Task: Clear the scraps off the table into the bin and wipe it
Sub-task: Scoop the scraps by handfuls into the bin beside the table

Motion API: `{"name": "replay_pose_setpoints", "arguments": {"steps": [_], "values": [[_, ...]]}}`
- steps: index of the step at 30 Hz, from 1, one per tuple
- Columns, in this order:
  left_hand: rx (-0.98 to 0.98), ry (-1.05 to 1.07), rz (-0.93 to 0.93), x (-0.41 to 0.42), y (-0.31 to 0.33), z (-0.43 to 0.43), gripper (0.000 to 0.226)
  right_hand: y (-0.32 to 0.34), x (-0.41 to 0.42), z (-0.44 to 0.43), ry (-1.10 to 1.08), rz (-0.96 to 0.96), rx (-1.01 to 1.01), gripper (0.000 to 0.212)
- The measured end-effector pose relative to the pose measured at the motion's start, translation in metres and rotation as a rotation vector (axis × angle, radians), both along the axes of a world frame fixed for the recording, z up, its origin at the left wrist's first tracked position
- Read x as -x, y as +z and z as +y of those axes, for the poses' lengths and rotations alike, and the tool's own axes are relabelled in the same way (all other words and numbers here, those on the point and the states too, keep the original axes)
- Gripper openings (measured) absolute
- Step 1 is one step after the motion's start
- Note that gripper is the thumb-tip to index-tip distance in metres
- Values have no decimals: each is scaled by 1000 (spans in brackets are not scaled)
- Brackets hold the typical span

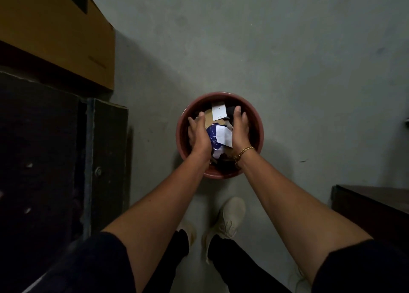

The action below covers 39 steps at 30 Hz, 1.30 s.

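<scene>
Directly below the camera, a round reddish-brown bin stands on the grey concrete floor, and both forearms reach down into its mouth. The left hand and the right hand sit inside the rim with palms turned toward each other. The fingers of each are stretched forward and only loosely bent, so both hands are wide rather than closed round anything.

Between the palms lies a clump of scraps. A crumpled blue-and-white wrapper lies against the left hand, and a piece of white paper touches the right palm. Whether the hands are squeezing this clump or only flanking it cannot be told. Farther in, past the fingertips, a white card with small holes lies on top of a brown cardboard scrap and some dark material that is too shadowed to name. A gold chain bracelet circles the right wrist just above the near rim.

A pair of beige shoes stands on the floor just behind the bin, below dark trouser legs. At the left edge is a dark surface with a metal bolt near its corner, and a tan cardboard box sits beyond it. At the lower right, the corner of a dark wooden piece of furniture shows, well apart from the bin.
</scene>
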<state>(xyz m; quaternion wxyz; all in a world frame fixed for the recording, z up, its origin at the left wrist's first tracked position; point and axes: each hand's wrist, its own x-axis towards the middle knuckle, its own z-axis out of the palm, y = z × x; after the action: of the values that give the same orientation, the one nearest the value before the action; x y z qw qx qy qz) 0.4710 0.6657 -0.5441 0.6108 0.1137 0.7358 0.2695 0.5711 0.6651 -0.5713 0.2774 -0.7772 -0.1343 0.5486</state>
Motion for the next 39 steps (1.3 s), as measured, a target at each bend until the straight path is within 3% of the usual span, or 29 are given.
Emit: {"name": "replay_pose_setpoints", "arguments": {"steps": [4,8,11,13,16,20,23,25,27,28,31,34,36,39], "values": [[-38,-203,111,-2,33,-3,70,-30,-14,-4,-93,139,-19,110],[-173,-509,223,-5,43,-14,49,-40,-23,-4,-239,273,-49,116],[-91,-415,15,-14,43,-18,49,46,-3,6,-280,269,-20,84],[-23,-345,-150,-20,40,-20,48,65,1,9,-273,284,-49,68],[64,-332,-298,-22,42,-18,49,105,11,12,-254,309,-53,69],[39,-347,-417,-19,40,-19,64,67,0,-2,-337,263,-52,73],[74,-299,-387,-18,42,-22,60,68,-8,-15,-247,169,-110,78],[98,-250,-251,-17,36,-25,49,72,-9,-25,-136,107,-172,50],[112,-156,-258,-15,54,-21,53,85,4,-32,20,117,-175,34],[102,-77,-327,-17,69,-18,55,96,15,-37,113,125,-152,41],[52,-3,-415,-13,100,-18,44,116,43,-41,282,122,-134,87],[111,87,-464,-5,133,-13,85,125,45,-29,225,30,-21,94],[102,40,-508,0,161,-11,83,113,34,-28,233,-2,-4,102],[44,-44,-402,14,198,-13,70,71,19,-40,303,72,-51,101]]}}
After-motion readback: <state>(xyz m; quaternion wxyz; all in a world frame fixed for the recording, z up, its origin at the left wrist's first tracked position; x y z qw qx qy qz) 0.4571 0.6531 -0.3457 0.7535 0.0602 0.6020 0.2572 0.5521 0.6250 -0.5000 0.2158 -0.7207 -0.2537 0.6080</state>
